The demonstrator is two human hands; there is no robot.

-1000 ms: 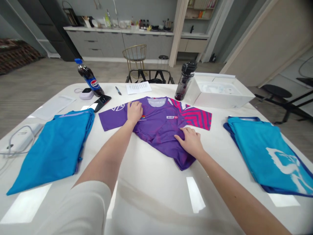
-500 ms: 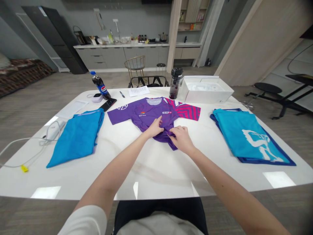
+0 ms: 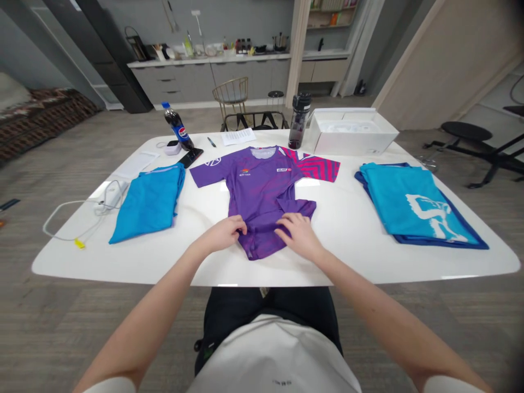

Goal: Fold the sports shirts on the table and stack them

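A purple short-sleeved jersey [image 3: 262, 185] with one pink-striped sleeve lies front side up on the white table [image 3: 196, 267], its collar pointing away from me. Its lower part is rumpled, and a flap of the hem sticks out to the right. At the jersey's lower left edge my left hand [image 3: 226, 233] is closed, with cloth pinched between thumb and fingers. My right hand [image 3: 302, 236] rests on the lower right part of the jersey, thumb and fingers apart.
Folded blue shirts lie left [image 3: 149, 204] and right [image 3: 409, 204]. Behind the jersey are a cola bottle [image 3: 179, 128], a phone [image 3: 191, 158], a pen [image 3: 212, 142], a paper sheet [image 3: 238, 136], a dark tumbler [image 3: 298, 123] and a white box [image 3: 352, 134]. A cable and charger [image 3: 112, 196] lie at left.
The bunched lower part of the jersey is now spread toward me. My left hand has moved left and nearer to its left edge; my right hand has loosened. The view tilts lower.
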